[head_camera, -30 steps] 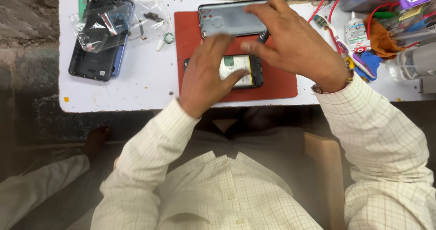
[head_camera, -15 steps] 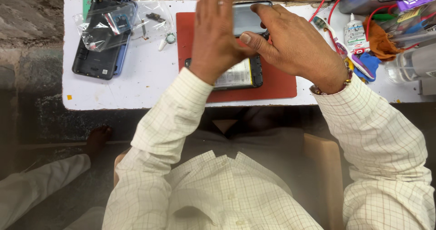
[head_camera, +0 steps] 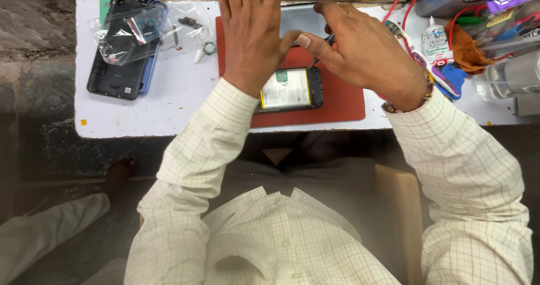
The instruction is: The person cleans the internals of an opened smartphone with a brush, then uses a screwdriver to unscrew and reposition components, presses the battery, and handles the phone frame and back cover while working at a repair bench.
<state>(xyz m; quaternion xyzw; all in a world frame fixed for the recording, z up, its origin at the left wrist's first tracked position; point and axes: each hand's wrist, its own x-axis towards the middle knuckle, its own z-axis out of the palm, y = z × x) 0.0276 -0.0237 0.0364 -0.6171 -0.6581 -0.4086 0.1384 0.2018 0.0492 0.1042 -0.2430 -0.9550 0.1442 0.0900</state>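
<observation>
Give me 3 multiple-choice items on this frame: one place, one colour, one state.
1. Where does the opened phone with its insides showing lie?
A. on the red mat
B. on the bare white tabletop
C. inside the clear plastic bag

2. What colour is the mat?
A. blue
B. red
C. green

3. How is the left hand posed?
A. clenched in a fist
B. flat, fingers spread
C. pinching a screw

Key:
1 A, the opened phone rests on the mat, near its middle, below both hands.
2 B, the mat shows red around the phone, against the white tabletop.
3 B, the left hand lies palm down with fingers spread over the grey back cover, while the right hand curls beside it.
</observation>
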